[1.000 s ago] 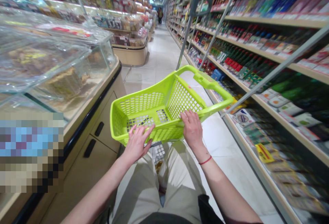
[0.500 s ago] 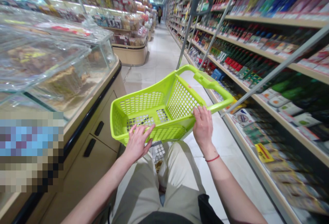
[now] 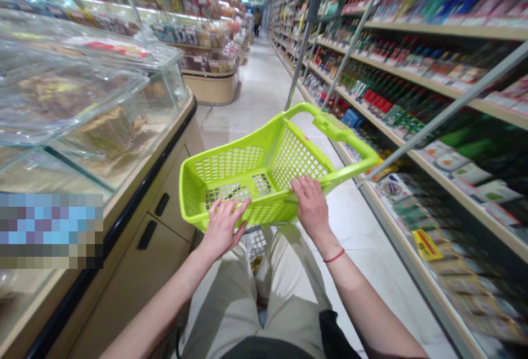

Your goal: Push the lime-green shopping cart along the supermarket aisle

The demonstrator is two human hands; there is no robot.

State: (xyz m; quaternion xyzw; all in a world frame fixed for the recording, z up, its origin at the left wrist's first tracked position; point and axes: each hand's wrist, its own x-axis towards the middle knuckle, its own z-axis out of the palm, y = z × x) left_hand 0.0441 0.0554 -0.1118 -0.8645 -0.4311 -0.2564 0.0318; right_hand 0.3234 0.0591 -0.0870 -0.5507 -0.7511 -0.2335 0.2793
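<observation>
A bright green plastic basket (image 3: 231, 164) with perforated walls lies across in front of my knees, its long handle (image 3: 350, 139) pointing to the right. My left hand (image 3: 225, 224) rests on the near rim toward the left, fingers hooked over the edge and thumb outside. Farther right along the same rim, my right hand (image 3: 311, 205) has its fingers curled over the edge, with a red string on the wrist. Through the holes in the basket floor, the surface below shows. Nothing is seen inside the basket.
Glass bins of packaged food (image 3: 103, 128) stand on a wooden counter (image 3: 165, 238) at the left. Tall shelves (image 3: 412, 84) of bottles and packets line the right, with slanting grey poles before them. A person (image 3: 257, 22) is far down the aisle.
My right hand has slid left along the basket rim, away from the handle. My left hand stays at the same part of the rim.
</observation>
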